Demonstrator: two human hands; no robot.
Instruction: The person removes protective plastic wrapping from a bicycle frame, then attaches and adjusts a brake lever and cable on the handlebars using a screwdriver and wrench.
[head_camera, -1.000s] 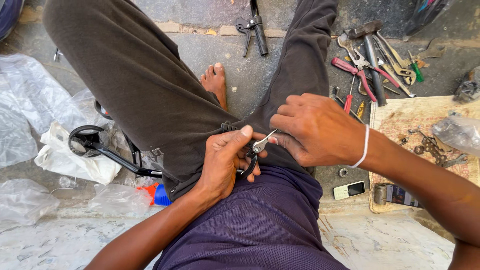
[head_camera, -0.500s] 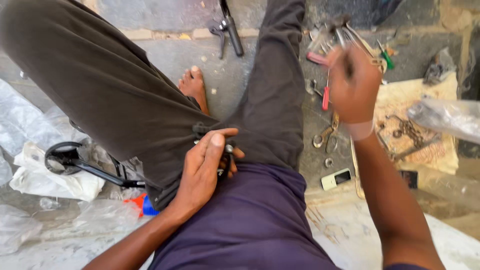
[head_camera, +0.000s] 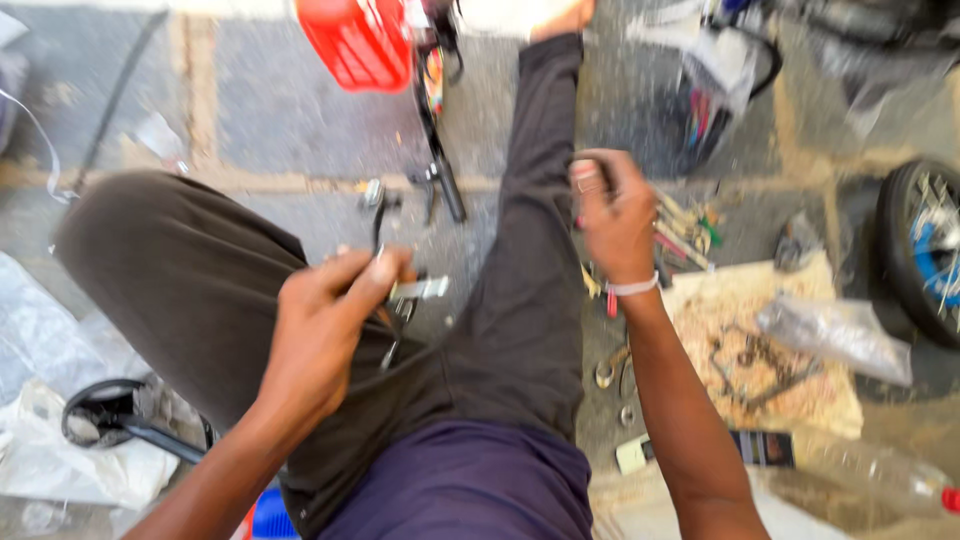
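You wear dark grey-brown cloth trousers (head_camera: 200, 290) and a purple shirt (head_camera: 470, 485); a bright red plastic crate (head_camera: 355, 40) sits ahead; a white band (head_camera: 632, 288) rings your wrist.

I see a grey paved floor (head_camera: 280, 110), a red plastic crate (head_camera: 358, 40) at its far edge, scattered hand tools (head_camera: 685, 235), a worn wooden board (head_camera: 760, 370) with metal parts, a clear plastic bag (head_camera: 835, 335), a small wheel (head_camera: 920, 250), a plastic bottle (head_camera: 870, 475), crumpled white plastic (head_camera: 60, 465)

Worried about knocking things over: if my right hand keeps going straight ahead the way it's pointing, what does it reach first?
Probably the loose hand tools on the ground just beyond the right hand; motion blur leaves depth uncertain.
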